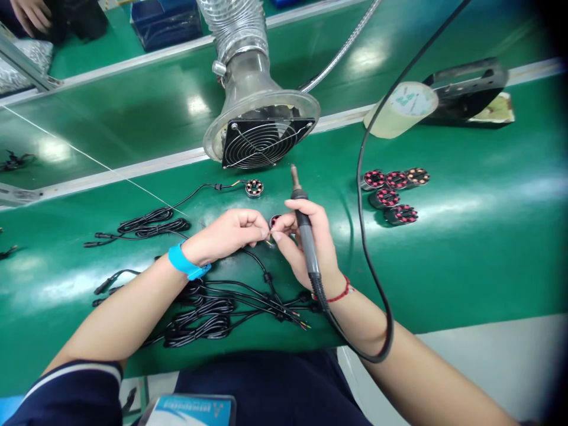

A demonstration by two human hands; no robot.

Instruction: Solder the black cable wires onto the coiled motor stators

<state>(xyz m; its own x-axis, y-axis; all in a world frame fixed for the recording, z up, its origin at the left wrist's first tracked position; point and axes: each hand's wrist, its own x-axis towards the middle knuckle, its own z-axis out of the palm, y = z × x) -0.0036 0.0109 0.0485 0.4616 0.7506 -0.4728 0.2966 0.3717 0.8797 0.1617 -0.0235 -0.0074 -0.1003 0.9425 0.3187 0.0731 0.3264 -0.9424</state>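
Note:
My right hand (pixel 313 242) has a soldering iron (pixel 305 236) lodged between thumb and fingers, its tip pointing away from me. The thumb and a finger of that hand also pinch close to thin wire ends (pixel 268 242). My left hand (pixel 237 234) is closed in a pinch at the same wires, almost touching the right fingertips. Partly hidden behind the fingers is a small motor stator (pixel 275 220) with red windings. A black cable (pixel 255 257) runs from beneath the left hand toward me. Another stator (pixel 254 188), wired to a cable, lies beyond my hands.
A fume extractor fan (pixel 264 142) hangs over the bench. Several stators (pixel 385 198) sit at right, near a tape roll (pixel 402 109) and a black soldering stand (pixel 470 94). Coiled cables (pixel 199 319) lie in front of me. A co-worker's hand (pixel 31 15) shows top left.

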